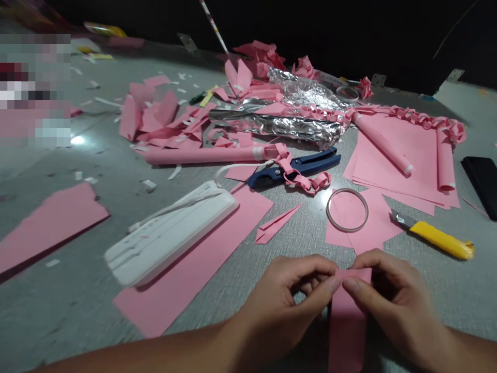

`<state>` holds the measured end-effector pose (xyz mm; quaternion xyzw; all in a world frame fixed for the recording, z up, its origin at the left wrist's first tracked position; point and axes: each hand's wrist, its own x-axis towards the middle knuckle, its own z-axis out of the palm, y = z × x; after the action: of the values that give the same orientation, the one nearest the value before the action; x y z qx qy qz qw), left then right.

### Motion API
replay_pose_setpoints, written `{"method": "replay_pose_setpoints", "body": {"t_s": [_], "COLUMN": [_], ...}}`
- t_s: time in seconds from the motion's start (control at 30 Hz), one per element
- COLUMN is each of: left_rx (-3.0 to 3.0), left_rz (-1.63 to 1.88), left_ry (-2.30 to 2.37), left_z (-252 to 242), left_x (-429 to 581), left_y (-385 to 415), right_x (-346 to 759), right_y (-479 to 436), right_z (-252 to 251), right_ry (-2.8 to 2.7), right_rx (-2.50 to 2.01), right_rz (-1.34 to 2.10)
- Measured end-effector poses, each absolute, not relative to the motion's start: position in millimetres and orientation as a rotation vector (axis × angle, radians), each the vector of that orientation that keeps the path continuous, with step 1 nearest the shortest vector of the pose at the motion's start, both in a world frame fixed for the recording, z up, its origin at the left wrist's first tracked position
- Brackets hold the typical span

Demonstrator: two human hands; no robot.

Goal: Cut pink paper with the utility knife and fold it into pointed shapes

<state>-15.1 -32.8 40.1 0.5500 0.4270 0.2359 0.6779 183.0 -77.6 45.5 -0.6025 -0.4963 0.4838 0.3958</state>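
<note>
My left hand [287,300] and my right hand [388,295] meet at the near edge of the grey table [70,311]. Both pinch the top end of a narrow pink paper strip [345,331] that runs down toward me between my wrists. Thumbs and forefingers are pressed together on the strip's upper edge. A small folded pink paper piece [275,225] lies just beyond my left hand. A thin ring of tape [347,210] rests on pink paper beyond my right hand.
A white flat case [171,233] lies on a long pink sheet at left. Blue-handled scissors [295,168], a yellow utility knife [435,237], rolled pink tubes, crumpled foil [287,124], a pink paper chain and a black object [483,184] crowd the far half.
</note>
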Motion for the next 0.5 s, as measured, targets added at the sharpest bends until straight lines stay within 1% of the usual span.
{"method": "replay_pose_setpoints", "body": {"t_s": [0.3, 0.5], "left_rx": [1.251, 1.276], "left_rz": [0.554, 0.573], "left_ry": [0.948, 0.938], "left_z": [35.6, 35.6], "left_x": [-14.3, -14.1], "left_y": [-33.7, -33.9], "right_x": [181.9, 182.5], "right_y": [-76.6, -78.0], "right_z": [44.6, 43.8], "right_ry": [-1.273, -1.284], "right_rx": [-1.522, -1.53], "right_rz": [1.168, 1.19]}}
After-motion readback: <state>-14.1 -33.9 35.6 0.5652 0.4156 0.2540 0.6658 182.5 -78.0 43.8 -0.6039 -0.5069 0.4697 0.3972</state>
